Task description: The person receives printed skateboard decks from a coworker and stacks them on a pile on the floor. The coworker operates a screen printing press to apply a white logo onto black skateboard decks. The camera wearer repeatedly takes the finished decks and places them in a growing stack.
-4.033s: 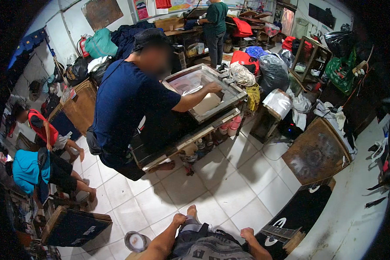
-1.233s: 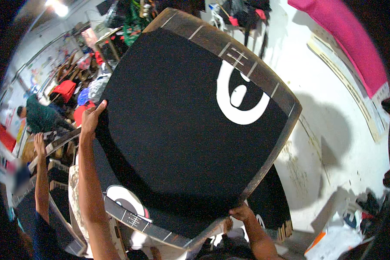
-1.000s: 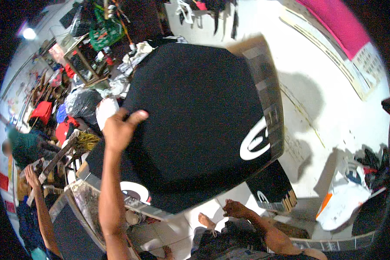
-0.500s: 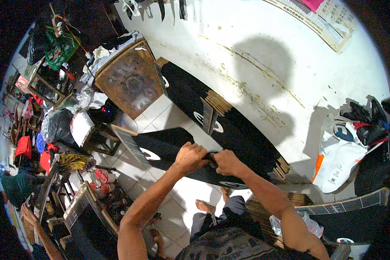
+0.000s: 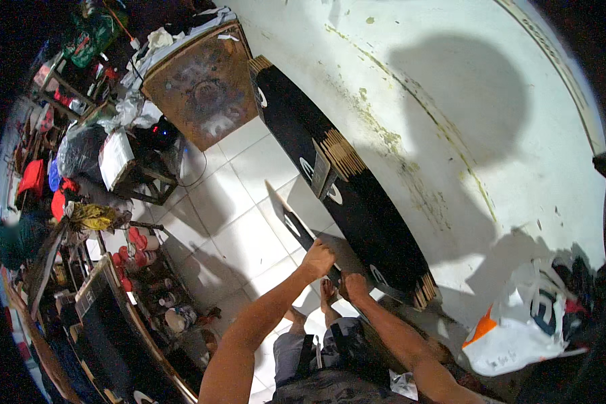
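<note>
A thin black panel [image 5: 297, 229] with pale edges is tilted nearly edge-on in front of me, above the tiled floor. My left hand [image 5: 318, 260] is closed around its near edge. Just to the right and slightly lower, my right hand [image 5: 353, 287] also grips that edge, fingers wrapped round it. Beyond the hands, a row of similar black panels [image 5: 367, 225] with white round emblems stands along the wall; their brown edges show in bunches. The held panel's lower right end overlaps this row, and I cannot tell whether they touch.
A brown wooden cabinet [image 5: 198, 84] stands at the far end. Cluttered shelves with red-lidded jars [image 5: 136, 250] line the left, near another person's arm [image 5: 44, 347] and more black panels [image 5: 118, 343]. A white plastic bag [image 5: 518, 330] lies at the right.
The held panel has turned from showing its broad black face to nearly edge-on. Both hands have moved lower and slightly right, still gripping it. My view has shifted toward the right.
</note>
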A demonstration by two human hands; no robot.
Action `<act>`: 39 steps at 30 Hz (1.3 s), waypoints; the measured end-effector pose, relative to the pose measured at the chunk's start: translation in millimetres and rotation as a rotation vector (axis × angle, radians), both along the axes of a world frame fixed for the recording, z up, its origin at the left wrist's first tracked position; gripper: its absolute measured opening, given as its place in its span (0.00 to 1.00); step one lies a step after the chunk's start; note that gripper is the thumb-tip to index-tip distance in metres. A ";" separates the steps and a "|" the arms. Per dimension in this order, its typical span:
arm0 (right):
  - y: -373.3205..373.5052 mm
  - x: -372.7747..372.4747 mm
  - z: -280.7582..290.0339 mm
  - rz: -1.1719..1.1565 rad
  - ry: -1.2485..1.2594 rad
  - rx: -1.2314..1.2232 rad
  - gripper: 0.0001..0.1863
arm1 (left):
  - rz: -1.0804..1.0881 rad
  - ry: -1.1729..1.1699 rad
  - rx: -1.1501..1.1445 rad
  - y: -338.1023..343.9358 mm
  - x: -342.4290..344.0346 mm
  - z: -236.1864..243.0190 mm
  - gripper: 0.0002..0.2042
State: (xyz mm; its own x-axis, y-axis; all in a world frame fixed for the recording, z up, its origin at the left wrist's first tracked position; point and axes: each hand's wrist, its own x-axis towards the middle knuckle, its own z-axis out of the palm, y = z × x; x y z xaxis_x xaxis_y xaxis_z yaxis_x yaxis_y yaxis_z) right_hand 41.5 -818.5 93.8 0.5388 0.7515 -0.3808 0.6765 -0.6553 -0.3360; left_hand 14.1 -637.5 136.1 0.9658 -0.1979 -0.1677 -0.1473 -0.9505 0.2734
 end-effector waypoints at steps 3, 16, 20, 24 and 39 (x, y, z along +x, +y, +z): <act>-13.4 25.8 -41.9 -0.132 0.045 -0.064 0.14 | 0.211 -0.072 -0.040 -13.1 14.6 -10.9 0.21; -6.2 139.8 -116.9 -0.237 -0.126 -0.200 0.10 | 0.721 0.623 -0.408 -58.2 -147.6 -84.5 0.19; -16.6 152.1 -124.8 -0.255 -0.202 -0.262 0.11 | 0.839 0.637 -0.396 -65.1 -192.1 -96.7 0.20; -16.4 159.7 -124.9 -0.304 -0.192 -0.249 0.11 | 0.904 0.682 -0.410 -72.7 -205.6 -115.9 0.20; -12.2 169.5 -129.8 -0.247 -0.317 -0.234 0.12 | 1.092 0.597 -0.551 -70.9 -176.1 -94.2 0.18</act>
State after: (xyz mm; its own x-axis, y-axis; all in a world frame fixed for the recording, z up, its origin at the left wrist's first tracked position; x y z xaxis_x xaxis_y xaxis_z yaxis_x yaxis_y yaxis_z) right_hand 211.1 -830.7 -36.1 0.8081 0.4993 -0.3124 0.5360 -0.8433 0.0387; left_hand -162.0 -708.4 41.9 0.4809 0.4377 -0.7597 0.8767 -0.2530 0.4092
